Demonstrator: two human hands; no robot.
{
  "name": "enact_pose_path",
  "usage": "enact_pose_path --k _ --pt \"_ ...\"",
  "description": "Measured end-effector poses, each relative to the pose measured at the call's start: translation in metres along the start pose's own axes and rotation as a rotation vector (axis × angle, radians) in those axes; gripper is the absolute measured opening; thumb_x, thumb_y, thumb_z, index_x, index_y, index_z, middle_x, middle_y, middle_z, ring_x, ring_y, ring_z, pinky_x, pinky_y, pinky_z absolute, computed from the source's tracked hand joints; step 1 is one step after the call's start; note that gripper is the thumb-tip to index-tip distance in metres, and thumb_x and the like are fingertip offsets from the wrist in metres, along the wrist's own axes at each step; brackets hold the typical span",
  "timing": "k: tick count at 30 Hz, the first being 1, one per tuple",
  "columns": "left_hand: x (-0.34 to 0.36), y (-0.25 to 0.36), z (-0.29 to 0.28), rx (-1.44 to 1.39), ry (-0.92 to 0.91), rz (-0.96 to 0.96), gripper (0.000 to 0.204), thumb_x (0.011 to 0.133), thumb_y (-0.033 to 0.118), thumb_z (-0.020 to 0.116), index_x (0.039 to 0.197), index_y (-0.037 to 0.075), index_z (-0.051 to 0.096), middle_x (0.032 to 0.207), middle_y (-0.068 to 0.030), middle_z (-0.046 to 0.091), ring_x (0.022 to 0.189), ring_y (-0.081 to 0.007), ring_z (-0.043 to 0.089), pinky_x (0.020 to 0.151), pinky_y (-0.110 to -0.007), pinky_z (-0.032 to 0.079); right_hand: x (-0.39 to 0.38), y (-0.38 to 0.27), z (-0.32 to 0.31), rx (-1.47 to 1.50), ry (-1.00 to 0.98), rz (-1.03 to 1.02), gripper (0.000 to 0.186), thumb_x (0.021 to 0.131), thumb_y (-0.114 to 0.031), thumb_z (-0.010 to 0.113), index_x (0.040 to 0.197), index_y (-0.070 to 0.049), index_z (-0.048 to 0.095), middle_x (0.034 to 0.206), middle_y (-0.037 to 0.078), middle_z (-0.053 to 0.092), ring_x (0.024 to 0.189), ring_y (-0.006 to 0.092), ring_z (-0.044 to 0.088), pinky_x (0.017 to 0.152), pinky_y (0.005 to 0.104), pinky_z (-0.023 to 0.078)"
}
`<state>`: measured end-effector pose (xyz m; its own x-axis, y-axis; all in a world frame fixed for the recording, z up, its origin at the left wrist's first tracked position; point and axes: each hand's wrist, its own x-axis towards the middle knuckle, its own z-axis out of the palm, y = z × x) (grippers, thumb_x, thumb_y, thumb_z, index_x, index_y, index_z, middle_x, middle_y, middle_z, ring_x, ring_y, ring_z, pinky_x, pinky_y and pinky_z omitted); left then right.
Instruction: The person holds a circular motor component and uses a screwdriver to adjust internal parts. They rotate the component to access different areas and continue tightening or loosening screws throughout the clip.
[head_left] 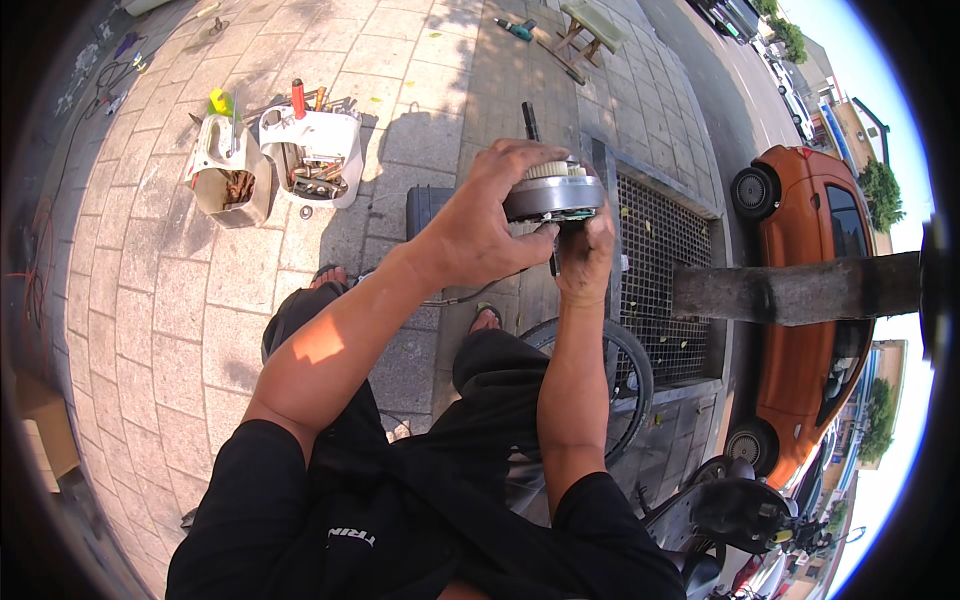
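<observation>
Two-handed hold on a round metal unit (553,200), upper centre

The person is holding the unit up just R of centre in the upper half of the frame, w/ its pale toothed ring (548,170) facing up and a bit of green board (572,215) showing on the underside. Step in hand is prob. handling or checking this part; no hand tool is showing in either grip. Any next move is likely calling for a firm hold on the rim w/ one hand before the other is freeing itself, b/c the unit is looking heavy and the board side easy to knock.

Pose: L hand (482,208) is grasping the unit from its L side, fingers lying over the top, thumb pressing up below. Its forearm is slanting up from lower L, elbow bent. R hand (585,262) is gripping the lower R edge, fingertips curling up along the rim; some fingers are hiding behind the part, so exact contact is unclear. Its forearm is standing nearly upright, R of centre. Wrists are sitting close together.

Tool-filled white container (345,190) is standing upper L, well apart from both hands.
</observation>
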<state>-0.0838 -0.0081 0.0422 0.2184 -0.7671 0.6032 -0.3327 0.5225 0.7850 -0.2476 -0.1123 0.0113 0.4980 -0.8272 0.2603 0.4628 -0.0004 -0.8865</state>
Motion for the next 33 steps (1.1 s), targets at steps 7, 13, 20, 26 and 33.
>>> enact_pose_path --k 7,13,20,26,33 --pt "0.004 0.001 -0.004 -0.02 -0.001 -0.013 0.069 0.079 0.005 0.078 0.144 0.003 0.056 0.139 -0.0142 0.056 0.13 -0.0265 0.059 0.109 -0.038 0.05 0.001 -0.004 0.0 -0.043 0.012 0.012 0.101 0.077 -0.052 0.083 0.153 0.005 0.047 0.125 0.011 0.064 0.084 0.0111 0.061 0.059 0.0221 0.044" --pt "0.004 0.004 -0.002 -0.126 0.03 -0.084 0.067 0.074 0.007 0.081 0.137 0.002 0.059 0.136 -0.0175 0.059 0.13 -0.0346 0.057 0.113 -0.042 0.045 0.001 -0.004 0.005 -0.09 0.054 -0.006 0.104 0.075 -0.056 0.083 0.151 0.007 0.048 0.117 0.008 0.063 0.074 0.0059 0.054 0.055 0.0198 0.037" --pt "0.003 0.004 -0.001 -0.116 0.005 -0.082 0.073 0.076 0.009 0.084 0.143 0.001 0.055 0.136 -0.0121 0.058 0.128 -0.0226 0.061 0.106 -0.036 0.053 -0.002 -0.008 0.005 -0.249 0.072 -0.084 0.1 0.079 -0.059 0.078 0.147 0.009 0.052 0.128 0.016 0.063 0.102 0.0172 0.063 0.084 0.0291 0.051" --pt "0.002 0.002 -0.002 -0.095 0.025 -0.131 0.074 0.076 0.014 0.09 0.14 0.002 0.055 0.131 -0.0115 0.062 0.124 -0.0212 0.062 0.104 -0.036 0.054 -0.003 -0.01 0.006 -0.326 0.043 -0.073 0.098 0.08 -0.057 0.078 0.148 0.01 0.051 0.14 0.021 0.06 0.131 0.0297 0.058 0.113 0.0406 0.044" --pt "0.002 -0.005 -0.002 -0.151 0.037 -0.186 0.072 0.079 0.01 0.088 0.141 0.0 0.052 0.13 -0.0139 0.064 0.119 -0.0214 0.065 0.102 -0.035 0.056 -0.005 -0.011 0.005 -0.381 0.027 -0.054 0.096 0.082 -0.052 0.077 0.149 0.01 0.05 0.145 0.023 0.058 0.136 0.0313 0.055 0.116 0.0408 0.041"
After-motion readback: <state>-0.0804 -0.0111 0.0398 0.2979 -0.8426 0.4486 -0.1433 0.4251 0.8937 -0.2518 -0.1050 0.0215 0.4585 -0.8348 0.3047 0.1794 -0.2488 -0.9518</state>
